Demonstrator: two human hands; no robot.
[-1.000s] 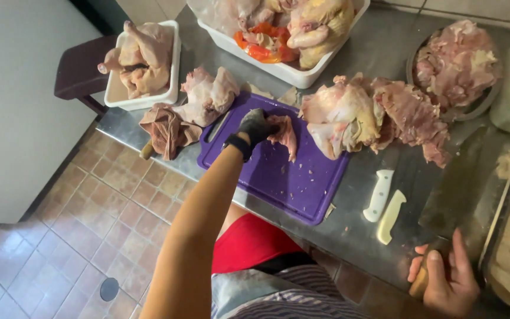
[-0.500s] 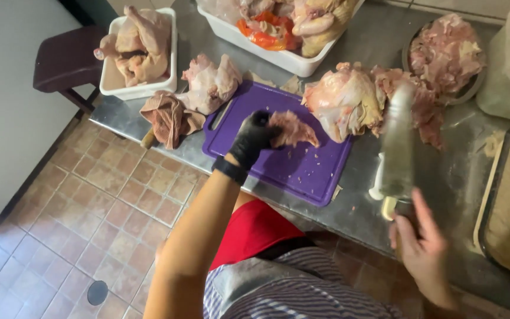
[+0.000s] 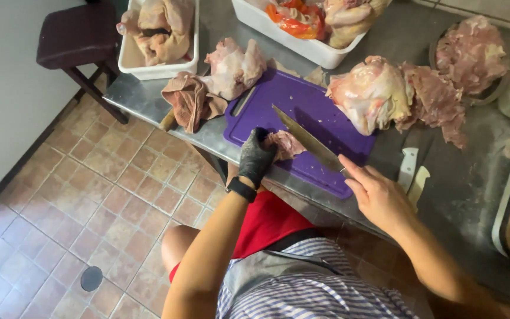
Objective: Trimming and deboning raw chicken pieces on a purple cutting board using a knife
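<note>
My left hand (image 3: 256, 157), in a black glove, grips a small piece of raw chicken (image 3: 285, 144) at the near edge of a purple cutting board (image 3: 320, 112). My right hand (image 3: 375, 195), bare, holds a long knife (image 3: 309, 140) by its handle. The blade slants across the board with its tip pointing away, lying just right of the meat piece. A whole raw chicken (image 3: 370, 94) rests at the board's far right corner.
The steel table (image 3: 461, 171) carries a white tub of chicken (image 3: 156, 35), a larger white tub (image 3: 308, 35), a round tray of meat scraps (image 3: 471, 53), loose chicken (image 3: 231, 68) and a cloth (image 3: 190, 100). Two pale knife handles (image 3: 411, 174) lie right of the board. A dark stool (image 3: 78, 41) stands left.
My right hand picked up the long knife from the table's near right edge and brought it over the board beside the meat. My left hand pulled the piece toward the board's near edge.
</note>
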